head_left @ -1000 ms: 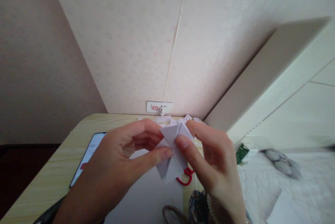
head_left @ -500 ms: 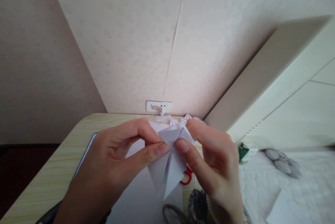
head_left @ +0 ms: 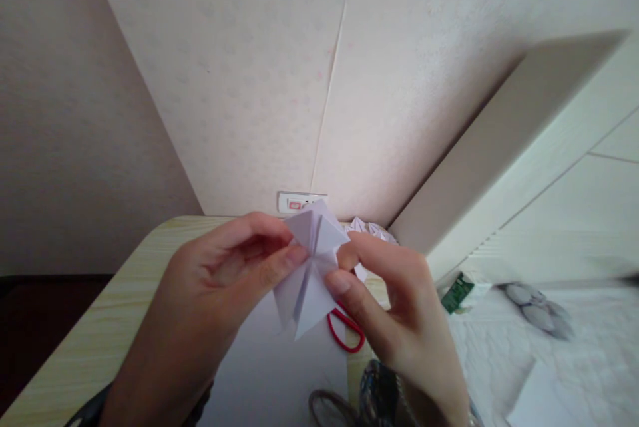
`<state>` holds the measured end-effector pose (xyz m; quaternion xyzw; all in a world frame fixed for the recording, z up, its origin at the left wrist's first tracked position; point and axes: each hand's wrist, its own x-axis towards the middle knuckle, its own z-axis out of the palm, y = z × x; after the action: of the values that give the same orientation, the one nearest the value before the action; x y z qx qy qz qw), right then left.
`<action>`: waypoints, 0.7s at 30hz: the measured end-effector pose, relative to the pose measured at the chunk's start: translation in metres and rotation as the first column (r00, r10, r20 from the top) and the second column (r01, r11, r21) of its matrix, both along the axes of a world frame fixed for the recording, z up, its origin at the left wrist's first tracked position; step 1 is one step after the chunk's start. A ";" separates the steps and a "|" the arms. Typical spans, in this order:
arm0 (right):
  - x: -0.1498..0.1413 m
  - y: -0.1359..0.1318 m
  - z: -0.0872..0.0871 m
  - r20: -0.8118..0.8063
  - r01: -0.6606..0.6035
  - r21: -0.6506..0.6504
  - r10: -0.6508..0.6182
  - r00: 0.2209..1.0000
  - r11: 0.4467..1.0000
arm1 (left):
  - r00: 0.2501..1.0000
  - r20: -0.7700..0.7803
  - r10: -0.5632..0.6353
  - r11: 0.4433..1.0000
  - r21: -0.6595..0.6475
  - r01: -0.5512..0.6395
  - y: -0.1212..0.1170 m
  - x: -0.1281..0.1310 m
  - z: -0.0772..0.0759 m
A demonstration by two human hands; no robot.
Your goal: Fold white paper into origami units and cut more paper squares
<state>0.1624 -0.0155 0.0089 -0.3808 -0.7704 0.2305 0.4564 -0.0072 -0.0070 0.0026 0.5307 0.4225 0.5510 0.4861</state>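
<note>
A folded piece of white paper (head_left: pixel 314 281), creased into several pointed flaps, is held up above the table. My left hand (head_left: pixel 224 274) pinches its left edge between thumb and forefinger. On the other side, the thumb and forefinger of my right hand (head_left: pixel 389 287) close on the paper's right edge. Red-handled scissors (head_left: pixel 346 329) lie beneath my right hand, their blades hidden. Under both hands spreads a large white sheet (head_left: pixel 284 374).
Several folded white paper pieces (head_left: pixel 372 229) sit by the wall at the table's back. A wall socket (head_left: pixel 289 203) is behind the hands. To the right, a green and white box (head_left: pixel 458 292) stands by a white quilted surface (head_left: pixel 489 354). The wooden table (head_left: pixel 110 300) extends left.
The folded paper has moved up slightly and turned, so its flaps now stand more open. My right hand has shifted a little left, and more of the scissors' handle shows.
</note>
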 end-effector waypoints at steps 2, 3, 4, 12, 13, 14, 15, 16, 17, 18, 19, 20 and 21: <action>-0.001 0.000 0.000 0.017 0.007 0.001 -0.007 1.000 1.000 | 0.998 -0.029 0.050 0.999 0.022 -0.049 0.000 0.001 0.000; -0.001 0.000 0.000 0.022 0.015 0.013 -0.015 1.000 1.000 | 0.995 -0.053 0.085 0.995 0.062 -0.081 0.000 0.001 0.000; -0.002 0.000 0.000 0.027 0.027 0.029 -0.028 0.999 0.999 | 0.986 -0.095 0.138 0.986 0.103 -0.129 0.000 0.002 0.000; -0.007 0.006 -0.005 0.129 0.117 0.140 -0.135 0.982 0.983 | 0.873 -0.414 0.257 0.941 0.314 -0.128 -0.007 0.008 -0.003; -0.007 0.006 -0.005 0.150 0.114 0.134 -0.134 0.980 0.984 | 0.890 -0.394 0.229 0.955 0.269 -0.126 -0.006 0.009 -0.003; -0.007 0.007 -0.005 0.168 0.109 0.129 -0.130 0.977 0.986 | 0.909 -0.364 0.203 0.965 0.234 -0.122 -0.005 0.009 -0.003; -0.008 0.007 -0.005 0.180 0.102 0.124 -0.123 0.976 0.987 | 0.928 -0.327 0.180 0.971 0.211 -0.114 -0.003 0.010 -0.002; -0.008 0.006 -0.004 0.186 0.091 0.123 -0.113 0.976 0.988 | 0.944 -0.288 0.159 0.975 0.198 -0.104 -0.002 0.011 0.000; -0.007 0.006 -0.003 0.187 0.076 0.120 -0.098 0.978 0.990 | 0.958 -0.248 0.143 0.977 0.189 -0.097 0.000 0.011 0.001; -0.007 0.005 -0.003 0.185 0.057 0.113 -0.077 0.980 0.992 | 0.970 -0.205 0.132 0.980 0.177 -0.096 0.002 0.011 0.002; -0.006 0.004 -0.002 0.181 0.034 0.102 -0.052 0.982 0.994 | 0.979 -0.162 0.122 0.983 0.154 -0.097 0.004 0.011 0.004; -0.005 0.003 -0.001 0.173 0.009 0.088 -0.024 0.985 0.996 | 0.986 -0.119 0.112 0.987 0.126 -0.097 0.005 0.011 0.004; -0.004 0.001 0.000 0.157 -0.013 0.072 0.002 0.988 0.997 | 0.992 -0.080 0.096 0.991 0.096 -0.088 0.006 0.010 0.005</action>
<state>0.1584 -0.0141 0.0084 -0.3781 -0.8133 0.1732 0.4069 0.0033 -0.0013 0.0072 0.5553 0.4409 0.5688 0.4169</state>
